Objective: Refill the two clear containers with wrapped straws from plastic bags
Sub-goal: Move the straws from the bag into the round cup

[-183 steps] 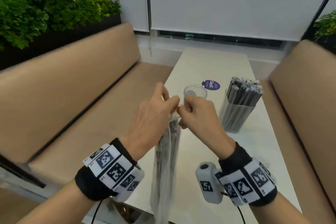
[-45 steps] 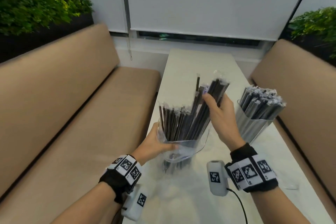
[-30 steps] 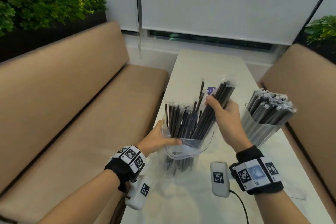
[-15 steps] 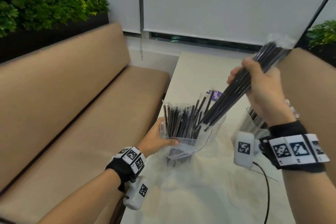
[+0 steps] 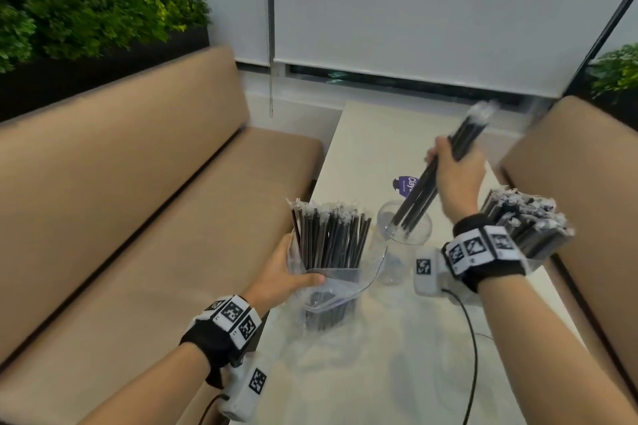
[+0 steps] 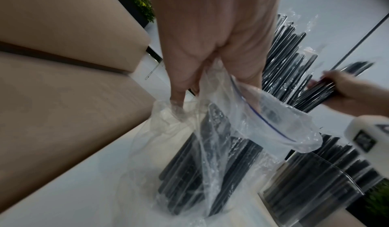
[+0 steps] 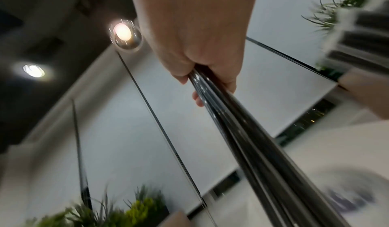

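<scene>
A clear plastic bag (image 5: 340, 281) stands on the table with black wrapped straws (image 5: 331, 238) sticking out of it. My left hand (image 5: 293, 269) grips the bag's rim on its left side, and in the left wrist view its fingers (image 6: 179, 87) pinch the film (image 6: 242, 130). My right hand (image 5: 452, 176) grips a tilted bundle of straws (image 5: 419, 197). The bundle's lower ends reach inside the empty clear container (image 5: 423, 238). A second container (image 5: 524, 228), packed with straws, stands at the right, partly hidden by my right wrist. The right wrist view shows the gripped bundle (image 7: 242, 130).
The white table (image 5: 379, 373) is narrow and runs between two tan benches, one on the left (image 5: 138, 217) and one on the right (image 5: 569, 183). A purple sticker (image 5: 402, 183) lies behind the containers. A black cable (image 5: 473, 338) trails from my right wrist.
My right hand pulled a bundle of straws out of the bag, swung it up and right, then lowered its ends into the empty container. My left hand stays on the bag.
</scene>
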Tool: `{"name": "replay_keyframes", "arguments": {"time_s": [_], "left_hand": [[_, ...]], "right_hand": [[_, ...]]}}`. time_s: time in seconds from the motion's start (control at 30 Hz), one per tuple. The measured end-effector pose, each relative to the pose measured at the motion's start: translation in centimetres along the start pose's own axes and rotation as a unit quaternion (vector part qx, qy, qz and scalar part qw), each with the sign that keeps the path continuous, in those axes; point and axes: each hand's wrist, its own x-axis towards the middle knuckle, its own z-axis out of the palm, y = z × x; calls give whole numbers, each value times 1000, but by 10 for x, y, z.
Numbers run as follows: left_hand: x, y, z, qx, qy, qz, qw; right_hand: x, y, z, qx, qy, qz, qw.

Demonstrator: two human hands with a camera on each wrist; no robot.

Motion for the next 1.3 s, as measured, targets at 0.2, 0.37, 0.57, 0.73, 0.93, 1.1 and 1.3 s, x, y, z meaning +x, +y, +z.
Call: {"name": "replay_keyframes", "arguments": {"time_s": [0.2, 0.37, 0.57, 0.73, 0.93, 1.1, 1.3], "left_hand": [[-1, -3, 0, -9, 10, 2, 1000], [0, -2, 1, 0, 1, -5, 1000], [3, -4, -1, 8, -6, 6, 1000], [1, -2, 0, 11, -14, 19, 1000], [-3, -4, 7, 10, -25, 31, 999], [-6, -5, 10, -1, -13, 30, 999], [-4, -1, 9, -14, -25, 21, 999]], "right_hand": [[-9, 49, 0, -104, -1, 100, 990], [5, 41, -13, -179, -51, 81, 979], [-12, -19, -25, -273, -33, -156, 949], [-87, -10, -15, -140, -163, -32, 976], [-145, 54, 18, -106, -268, 95, 953], [-138, 65, 21, -134, -225, 61, 963], [-125, 57, 14, -161, -218, 47, 962]]}}
